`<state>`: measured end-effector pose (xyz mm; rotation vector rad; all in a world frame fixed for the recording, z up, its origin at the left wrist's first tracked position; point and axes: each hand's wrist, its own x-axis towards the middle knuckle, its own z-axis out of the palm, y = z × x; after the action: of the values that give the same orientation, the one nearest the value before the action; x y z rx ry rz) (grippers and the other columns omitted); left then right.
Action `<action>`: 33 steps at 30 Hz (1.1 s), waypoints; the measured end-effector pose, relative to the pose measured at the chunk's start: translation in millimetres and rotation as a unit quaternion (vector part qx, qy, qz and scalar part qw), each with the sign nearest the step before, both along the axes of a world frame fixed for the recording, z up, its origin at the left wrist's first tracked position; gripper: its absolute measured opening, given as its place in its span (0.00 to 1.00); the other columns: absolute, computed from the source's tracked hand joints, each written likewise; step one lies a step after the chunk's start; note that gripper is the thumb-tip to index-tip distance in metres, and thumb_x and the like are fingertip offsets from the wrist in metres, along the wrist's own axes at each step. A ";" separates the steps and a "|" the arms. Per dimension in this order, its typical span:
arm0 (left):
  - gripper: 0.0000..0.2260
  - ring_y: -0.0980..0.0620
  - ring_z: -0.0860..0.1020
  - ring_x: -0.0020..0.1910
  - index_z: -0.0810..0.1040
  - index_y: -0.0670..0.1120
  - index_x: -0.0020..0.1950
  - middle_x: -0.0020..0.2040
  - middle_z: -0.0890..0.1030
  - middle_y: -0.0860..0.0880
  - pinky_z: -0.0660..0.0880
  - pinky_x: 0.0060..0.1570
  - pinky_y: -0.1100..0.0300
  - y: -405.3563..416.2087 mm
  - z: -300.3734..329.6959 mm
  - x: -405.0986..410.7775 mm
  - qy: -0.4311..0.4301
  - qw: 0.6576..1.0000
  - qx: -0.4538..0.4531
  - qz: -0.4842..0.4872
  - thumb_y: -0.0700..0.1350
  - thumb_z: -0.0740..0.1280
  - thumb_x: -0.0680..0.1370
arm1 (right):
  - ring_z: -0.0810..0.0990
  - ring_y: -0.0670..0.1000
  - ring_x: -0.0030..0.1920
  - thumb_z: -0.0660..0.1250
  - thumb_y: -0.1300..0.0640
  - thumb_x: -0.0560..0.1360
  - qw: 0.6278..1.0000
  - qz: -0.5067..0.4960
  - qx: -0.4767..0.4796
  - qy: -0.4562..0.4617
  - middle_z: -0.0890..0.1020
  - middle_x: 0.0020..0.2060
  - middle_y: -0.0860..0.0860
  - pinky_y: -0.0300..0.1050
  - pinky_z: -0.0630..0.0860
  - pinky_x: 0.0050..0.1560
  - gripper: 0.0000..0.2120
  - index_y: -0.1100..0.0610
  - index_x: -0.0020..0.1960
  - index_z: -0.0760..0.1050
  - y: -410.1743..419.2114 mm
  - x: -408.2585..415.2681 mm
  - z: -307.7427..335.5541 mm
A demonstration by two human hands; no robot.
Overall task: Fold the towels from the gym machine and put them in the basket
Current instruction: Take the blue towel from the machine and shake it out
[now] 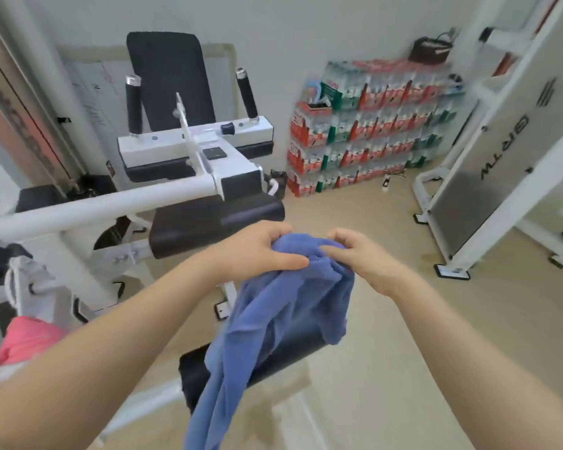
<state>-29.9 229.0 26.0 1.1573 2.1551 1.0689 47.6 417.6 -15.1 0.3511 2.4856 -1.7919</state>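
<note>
Near the middle of the view, both hands hold a blue towel [273,323] up by its top edge. The left hand [257,251] has its fingers curled over the bunched cloth with the thumb pressing along it; the right hand [355,254] pinches the same edge just beside it. Held high like this, the cloth hangs free and drapes over a black pad [267,362] of the gym machine [189,147], probably so the corners can be found for folding. A pink towel [26,339] waits at the near left. No basket shows.

The blue towel [273,319] is soft matt terry cloth; the gym machine [111,203] has glossy white-painted metal tubing.
</note>
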 end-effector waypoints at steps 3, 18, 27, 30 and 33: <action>0.13 0.55 0.67 0.32 0.65 0.49 0.32 0.31 0.68 0.53 0.62 0.33 0.60 66.4 -14.8 13.9 0.170 0.984 -0.042 0.021 0.42 0.67 0.72 | 0.71 0.46 0.54 0.64 0.62 0.75 0.975 0.000 0.224 0.012 0.74 0.53 0.49 0.35 0.64 0.52 0.11 0.56 0.57 0.73 52.1 27.0 1.9; 0.06 0.47 0.71 0.23 0.62 0.46 0.41 0.28 0.71 0.47 0.58 0.21 0.63 333.6 -15.3 -13.5 0.581 0.794 0.141 -0.112 0.43 0.55 0.65 | 0.74 0.48 0.46 0.64 0.60 0.74 0.941 -0.077 0.319 0.086 0.75 0.54 0.49 0.35 0.67 0.40 0.12 0.56 0.57 0.72 250.5 43.3 28.3; 0.10 0.60 0.70 0.32 0.73 0.47 0.48 0.34 0.72 0.56 0.64 0.32 0.67 510.5 -10.4 -96.2 0.224 0.964 -0.022 -0.140 0.53 0.60 0.78 | 0.74 0.59 0.53 0.56 0.59 0.79 0.882 -0.157 0.441 0.051 0.72 0.58 0.57 0.47 0.71 0.49 0.13 0.60 0.59 0.74 431.2 -42.1 14.4; 0.05 0.60 0.69 0.30 0.71 0.52 0.43 0.32 0.71 0.56 0.64 0.31 0.67 560.7 -13.2 -125.6 0.167 0.978 -0.015 -0.124 0.49 0.63 0.78 | 0.75 0.59 0.48 0.55 0.54 0.78 0.869 -0.172 0.460 0.065 0.72 0.56 0.57 0.45 0.70 0.44 0.16 0.56 0.60 0.75 481.3 -68.5 17.0; 0.14 0.63 0.68 0.31 0.64 0.53 0.35 0.32 0.68 0.56 0.63 0.32 0.68 603.4 -24.8 -149.9 0.153 0.982 0.008 -0.110 0.43 0.67 0.75 | 0.76 0.58 0.45 0.61 0.59 0.76 0.831 -0.160 0.528 0.069 0.75 0.50 0.55 0.45 0.72 0.38 0.09 0.57 0.53 0.77 529.8 -93.7 7.3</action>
<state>-179.8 832.5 1.2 1.6155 2.1767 0.8560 -46.2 947.5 -7.8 0.7106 3.4307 -0.2501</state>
